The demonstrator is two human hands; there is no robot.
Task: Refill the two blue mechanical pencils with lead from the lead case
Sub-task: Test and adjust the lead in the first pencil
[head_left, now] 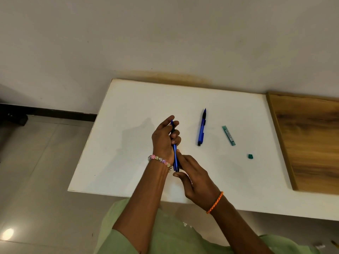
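My left hand (164,139) grips a blue mechanical pencil (175,154) around its upper part, tip pointing away from me. My right hand (194,177) pinches the pencil's rear end between thumb and forefinger. A second blue mechanical pencil (201,128) lies on the white table (128,143), to the right of my hands. Further right lies the green lead case (228,135), and its small green cap (250,156) sits apart from it, nearer to me.
A wooden board (308,143) covers the table's right end. The wall rises just behind the table. Tiled floor lies to the left, past the table's left edge.
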